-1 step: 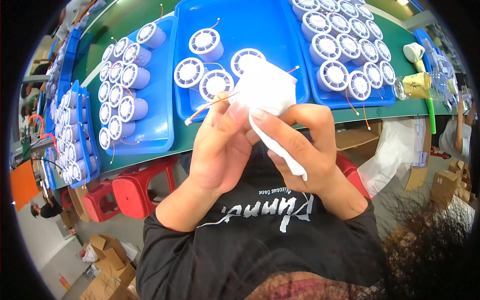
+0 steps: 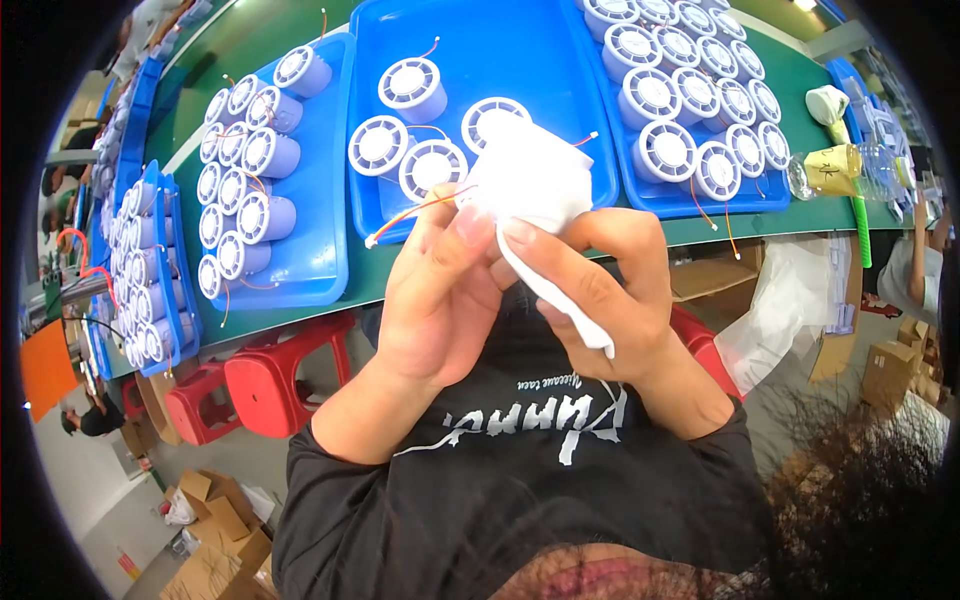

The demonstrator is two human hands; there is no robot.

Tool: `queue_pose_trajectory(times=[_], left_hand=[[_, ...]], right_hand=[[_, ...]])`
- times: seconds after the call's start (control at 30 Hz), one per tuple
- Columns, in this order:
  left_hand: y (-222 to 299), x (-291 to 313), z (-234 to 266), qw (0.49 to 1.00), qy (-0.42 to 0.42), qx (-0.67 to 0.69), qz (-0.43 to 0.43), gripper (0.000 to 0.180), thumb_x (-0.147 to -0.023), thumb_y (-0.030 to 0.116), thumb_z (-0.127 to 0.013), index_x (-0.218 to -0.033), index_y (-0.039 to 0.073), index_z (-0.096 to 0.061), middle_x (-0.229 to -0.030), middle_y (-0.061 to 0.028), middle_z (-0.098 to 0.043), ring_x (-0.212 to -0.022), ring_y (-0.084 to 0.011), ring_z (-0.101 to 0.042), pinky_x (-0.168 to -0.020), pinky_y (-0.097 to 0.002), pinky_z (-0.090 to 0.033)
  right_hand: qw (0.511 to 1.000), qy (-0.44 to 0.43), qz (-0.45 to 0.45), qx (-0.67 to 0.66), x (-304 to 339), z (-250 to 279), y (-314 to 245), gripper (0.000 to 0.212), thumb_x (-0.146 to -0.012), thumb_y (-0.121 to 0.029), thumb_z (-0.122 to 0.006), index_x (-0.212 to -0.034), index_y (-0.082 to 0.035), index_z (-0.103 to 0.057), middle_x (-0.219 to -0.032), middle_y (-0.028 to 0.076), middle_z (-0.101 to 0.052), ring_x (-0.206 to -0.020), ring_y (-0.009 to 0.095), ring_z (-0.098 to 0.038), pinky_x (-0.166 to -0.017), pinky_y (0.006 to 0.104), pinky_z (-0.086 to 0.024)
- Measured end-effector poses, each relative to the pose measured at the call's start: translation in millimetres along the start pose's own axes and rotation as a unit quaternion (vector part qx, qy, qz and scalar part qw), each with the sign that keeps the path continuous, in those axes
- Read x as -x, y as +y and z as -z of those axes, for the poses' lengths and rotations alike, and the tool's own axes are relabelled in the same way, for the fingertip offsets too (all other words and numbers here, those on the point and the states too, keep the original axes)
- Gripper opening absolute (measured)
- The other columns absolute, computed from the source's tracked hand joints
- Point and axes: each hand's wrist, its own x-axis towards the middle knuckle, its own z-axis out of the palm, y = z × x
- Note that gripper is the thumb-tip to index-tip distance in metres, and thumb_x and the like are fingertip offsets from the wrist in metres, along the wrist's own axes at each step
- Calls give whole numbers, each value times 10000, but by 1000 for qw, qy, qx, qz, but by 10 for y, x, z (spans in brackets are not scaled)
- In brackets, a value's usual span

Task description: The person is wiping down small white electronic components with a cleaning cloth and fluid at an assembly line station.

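1. Holding white cloth point(image 2: 540, 180) between our hands – its bulk sits just past our fingertips, overlapping the middle blue tray point(image 2: 500, 45) in view.
2. Our left hand point(image 2: 440, 285): thumb closed against cloth's lower left, wire lead point(image 2: 412, 213) sticking out there.
3. Our right hand point(image 2: 610, 285): pinched on near edge – strip hanging down along it.
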Motion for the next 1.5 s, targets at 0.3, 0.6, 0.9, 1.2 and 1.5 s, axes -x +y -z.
queue_pose_trajectory(times=[0.3, 0.6, 0.9, 1.2, 1.5], left_hand=[[22, 66, 8, 999, -21, -22, -35, 503, -966, 276, -554, -1336, -14, -376, -1270, -184, -553, -1117, -312, -608, -961, -386, -492], [-57, 192, 20, 999, 3, -11, -48, 506, -948, 256, -588, -1327, -1, -371, -1252, -158, -561, -1141, -269, -593, -954, -379, -495], [22, 175, 79, 996, -3, -77, -34, 392, -934, 190, -576, -1225, -8, -405, -1175, -188, -597, -1014, -290, -647, -884, -355, -516], [5, 163, 79, 963, 16, -223, -148, 511, -802, -78, -659, -1220, 11, -379, -1289, -187, -479, -1161, -266, -563, -906, -375, -513], [146, -100, 244, 673, -128, -580, -440, 724, -663, -172, -684, -1289, 20, -377, -1282, -248, -526, -1181, -327, -548, -962, -375, -478]], right_hand=[[869, 142, -325, -344, 63, 237, 135, 462, -1016, -307, -443, -1254, 82, -517, -1206, 142, -610, -1089, 193, -588, -928, 289, -436], [984, -48, 99, 137, -120, 156, -92, 326, -920, -239, -588, -1173, -42, -650, -1190, 160, -631, -1146, 343, -563, -992, 410, -400], [903, 72, -301, -298, 51, 108, 129, 446, -1041, -306, -410, -1234, 68, -556, -1133, 125, -634, -1028, 144, -587, -908, 269, -449], [820, 53, -405, -401, 199, 175, 282, 461, -1026, -332, -420, -1228, 63, -545, -1121, 134, -634, -997, 176, -612, -866, 291, -476], [784, 33, -426, -450, 290, 181, 282, 404, -1027, -314, -446, -1176, 37, -581, -1048, 78, -649, -944, 117, -593, -853, 252, -451]])
